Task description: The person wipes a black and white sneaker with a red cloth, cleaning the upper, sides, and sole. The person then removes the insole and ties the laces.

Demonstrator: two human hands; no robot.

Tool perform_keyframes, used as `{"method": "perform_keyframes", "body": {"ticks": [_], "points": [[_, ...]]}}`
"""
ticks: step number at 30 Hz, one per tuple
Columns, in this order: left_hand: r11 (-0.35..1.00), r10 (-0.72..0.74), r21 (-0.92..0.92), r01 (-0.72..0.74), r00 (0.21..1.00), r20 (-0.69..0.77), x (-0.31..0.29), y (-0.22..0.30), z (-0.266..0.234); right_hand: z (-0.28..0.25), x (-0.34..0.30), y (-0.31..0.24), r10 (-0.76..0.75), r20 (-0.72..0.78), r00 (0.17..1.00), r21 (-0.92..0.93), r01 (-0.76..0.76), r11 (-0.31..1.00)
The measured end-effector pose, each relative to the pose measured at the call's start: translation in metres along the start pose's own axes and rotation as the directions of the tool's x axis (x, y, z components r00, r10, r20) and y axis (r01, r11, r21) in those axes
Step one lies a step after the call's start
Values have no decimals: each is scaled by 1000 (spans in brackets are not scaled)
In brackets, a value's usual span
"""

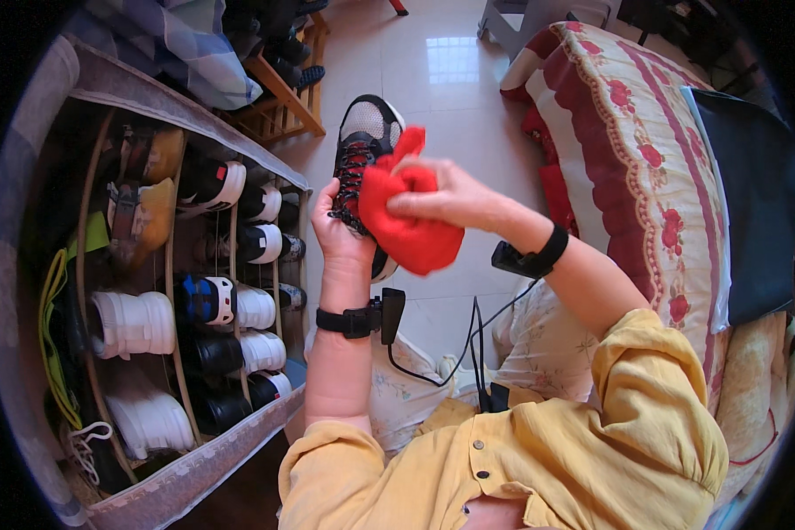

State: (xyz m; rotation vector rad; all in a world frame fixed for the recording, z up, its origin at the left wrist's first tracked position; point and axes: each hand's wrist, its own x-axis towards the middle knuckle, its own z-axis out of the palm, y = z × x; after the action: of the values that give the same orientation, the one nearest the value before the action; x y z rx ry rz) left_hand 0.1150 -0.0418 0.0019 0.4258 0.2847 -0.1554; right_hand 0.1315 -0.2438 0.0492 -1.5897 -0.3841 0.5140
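Note:
A black sneaker (368,119) with a pale mesh toe, red tongue and black laces is held up in front of me, toe pointing away. My left hand (331,221) grips it from the left side near the ankle, thumb by the laces. Bunched in my right hand (442,196) is a red cloth (420,238), pressed against or just over the sneaker's right side. The cloth covers part of the sneaker's opening and side, so contact there is partly hidden. My right fingers are slightly blurred.
At left stands a fabric-covered shoe rack (178,353) holding several shoes, with white sneakers (134,324) nearest. A wooden rack (283,93) with dark footwear is beyond it. A bed with a floral cover (649,155) lies at right. Cables (433,382) run from my wrist straps across my lap.

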Motion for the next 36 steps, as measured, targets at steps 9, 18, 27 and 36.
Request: {"method": "perform_keyframes", "body": {"ticks": [9, 18, 27, 36], "points": [[984, -51, 166, 62, 996, -67, -13, -27, 18, -44, 32, 8, -374, -534, 758, -434, 134, 891], [981, -173, -70, 182, 979, 108, 4, -1, -4, -5, 3, 7, 30, 19, 999, -71, -29, 997], [984, -145, 116, 139, 989, 43, -3, -32, 12, -61, 17, -17, -557, -606, 568, -398, 389, 831], [948, -230, -91, 304, 855, 465, -3, -22, 13, -15, 3, 3, 129, 180, 975, -77, -117, 990]]}}
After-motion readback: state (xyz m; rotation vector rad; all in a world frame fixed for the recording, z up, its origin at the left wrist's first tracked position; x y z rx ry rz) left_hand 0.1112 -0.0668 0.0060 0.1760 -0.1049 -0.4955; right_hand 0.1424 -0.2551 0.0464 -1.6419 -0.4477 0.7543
